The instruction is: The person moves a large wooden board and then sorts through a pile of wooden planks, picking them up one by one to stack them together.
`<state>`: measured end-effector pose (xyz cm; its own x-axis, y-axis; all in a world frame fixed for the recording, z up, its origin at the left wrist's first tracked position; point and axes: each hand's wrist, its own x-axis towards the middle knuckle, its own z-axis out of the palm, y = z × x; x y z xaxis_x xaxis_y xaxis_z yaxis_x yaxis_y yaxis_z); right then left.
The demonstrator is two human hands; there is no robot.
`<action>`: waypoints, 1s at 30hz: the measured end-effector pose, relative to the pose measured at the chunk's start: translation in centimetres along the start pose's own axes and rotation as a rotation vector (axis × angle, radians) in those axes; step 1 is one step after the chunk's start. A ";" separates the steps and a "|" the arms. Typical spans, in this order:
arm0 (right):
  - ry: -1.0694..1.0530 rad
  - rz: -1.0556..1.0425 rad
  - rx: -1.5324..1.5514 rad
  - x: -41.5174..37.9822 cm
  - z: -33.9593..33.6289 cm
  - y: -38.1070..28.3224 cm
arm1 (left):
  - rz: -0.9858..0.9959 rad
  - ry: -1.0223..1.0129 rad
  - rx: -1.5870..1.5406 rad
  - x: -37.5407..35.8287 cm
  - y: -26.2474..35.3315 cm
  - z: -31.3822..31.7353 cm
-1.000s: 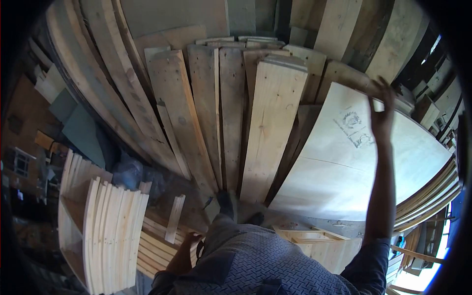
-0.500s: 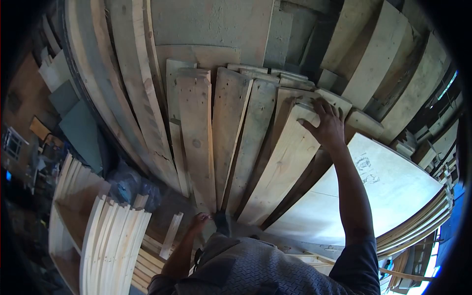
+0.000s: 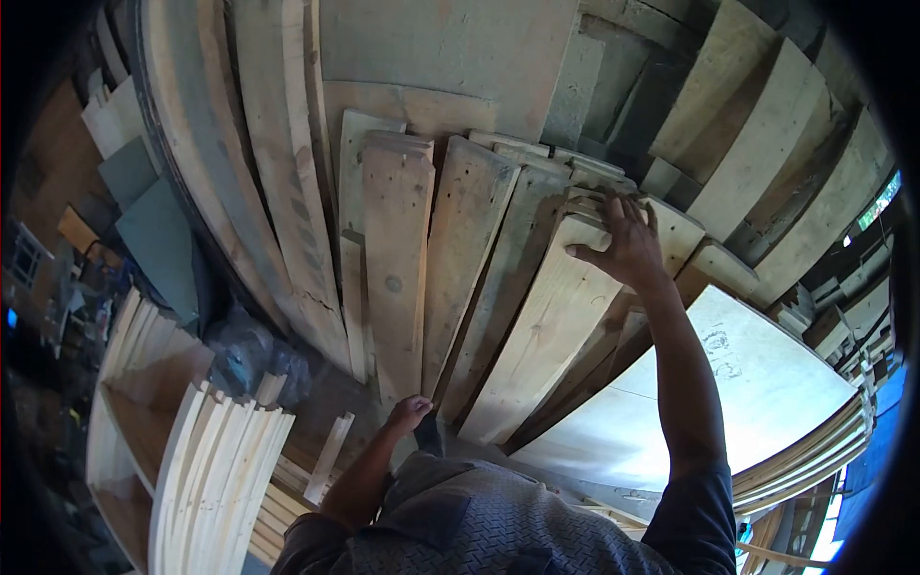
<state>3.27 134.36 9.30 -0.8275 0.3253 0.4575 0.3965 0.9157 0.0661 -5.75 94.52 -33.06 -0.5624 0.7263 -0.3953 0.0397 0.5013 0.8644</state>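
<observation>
My right hand [image 3: 628, 244] grips the top end of a pale, wide board [image 3: 546, 321], its thumb across the face and its fingers over the top edge. That board leans with other planks against the wall. My left hand [image 3: 411, 413] is low, near the waist, with its fingers curled in front of the lower ends of the planks. Whatever it may hold is too small to make out. Just left of the pale board are a darker plank [image 3: 479, 230] and a knotted board [image 3: 395, 249].
A large white panel [image 3: 709, 383] leans at the right over stacked sheets. At lower left stand bundled pale strips [image 3: 216, 479], with a plastic bag [image 3: 244, 355] behind them. Tall boards [image 3: 278, 153] lean at upper left; more planks [image 3: 757, 134] stand at upper right.
The top of the pale board has tilted slightly left with my right hand on it. My left hand has risen a little and moved right. The view has shifted slightly.
</observation>
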 end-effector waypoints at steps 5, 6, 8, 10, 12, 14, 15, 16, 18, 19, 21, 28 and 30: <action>-0.060 0.013 -0.103 -1.4 -1.4 1.5 | -0.155 0.097 -0.034 -1.7 -11.5 0.4; -0.050 0.006 -0.148 -1.9 -1.7 1.9 | -0.167 0.096 -0.036 -3.1 -12.5 -0.2; -0.110 0.050 -0.129 -3.2 -3.5 2.1 | -0.122 0.102 0.236 -5.8 -14.0 -1.3; -0.061 0.033 -0.320 -4.6 -3.6 4.5 | -0.260 0.055 0.161 -7.0 -19.0 -1.5; -0.069 0.021 -0.311 -4.9 -3.8 5.2 | -0.394 0.011 0.090 -8.0 -20.6 -1.2; -0.143 0.075 -0.314 -4.7 -3.9 5.4 | -0.611 0.038 -0.094 -9.3 -20.5 -1.2; -0.147 0.074 -0.333 -4.6 -3.8 5.4 | -0.617 0.040 -0.091 -9.1 -21.1 -1.1; -0.151 0.075 -0.327 -4.4 -3.6 5.4 | -0.589 0.050 0.013 -8.5 -22.0 -0.9; -0.231 0.183 -0.344 -3.9 -3.7 5.0 | -0.572 0.060 0.115 -8.7 -22.9 -0.8; -0.308 0.251 -0.296 -3.0 -5.0 2.9 | -0.463 0.048 0.082 -8.1 -22.1 -1.2; -0.206 0.166 -0.211 -1.2 -3.9 0.0 | -0.361 0.042 0.050 -7.0 -19.9 -2.0; 0.034 -0.117 0.002 4.3 5.6 -5.1 | -0.296 0.262 -0.033 -6.9 -14.5 -2.9; -0.002 -0.037 -0.144 4.4 7.3 -6.1 | -0.287 0.294 -0.053 -8.5 -12.3 -3.4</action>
<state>-5.72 131.95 4.44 -0.8435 0.2928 0.4504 0.4186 0.8837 0.2095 -4.31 80.57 -39.31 -0.7565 0.3913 -0.5241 -0.1918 0.6333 0.7498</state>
